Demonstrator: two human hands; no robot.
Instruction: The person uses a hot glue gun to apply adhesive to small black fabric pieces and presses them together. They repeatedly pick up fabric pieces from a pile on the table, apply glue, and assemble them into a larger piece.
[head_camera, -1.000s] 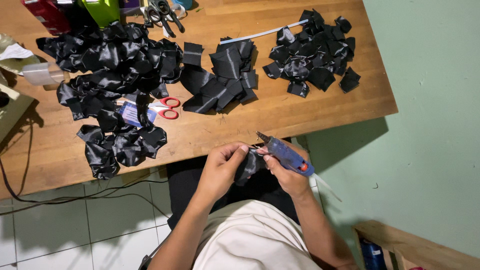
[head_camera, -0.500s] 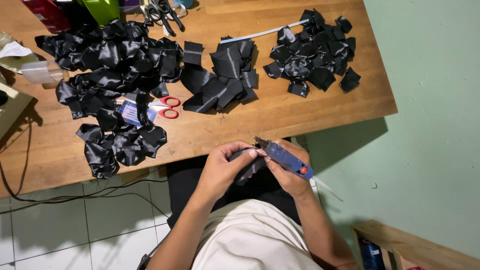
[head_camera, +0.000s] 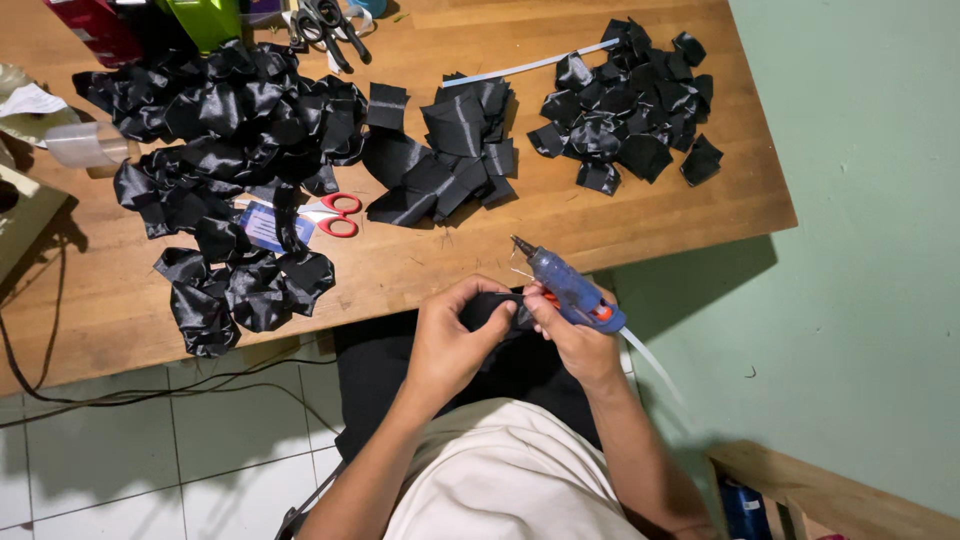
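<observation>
My left hand (head_camera: 455, 335) and my right hand (head_camera: 575, 340) meet just below the front edge of the wooden table (head_camera: 600, 225). Between their fingers they pinch a small piece of black satin fabric (head_camera: 497, 308). My right hand also grips a blue glue gun (head_camera: 568, 285), its metal tip pointing up and left toward the table edge. A clear glue stick sticks out of the gun's back, down to the right.
On the table lie a large heap of folded black satin pieces (head_camera: 225, 160), a stack of flat black squares (head_camera: 445, 150), a pile of cut pieces (head_camera: 625, 105), red-handled scissors (head_camera: 330, 213), black scissors (head_camera: 325, 20), a tape roll (head_camera: 85, 145). Cables hang at the left.
Both hands have shifted slightly and the fingers have closed tighter on the black fabric piece; the glue gun's tip has tilted a little more upward.
</observation>
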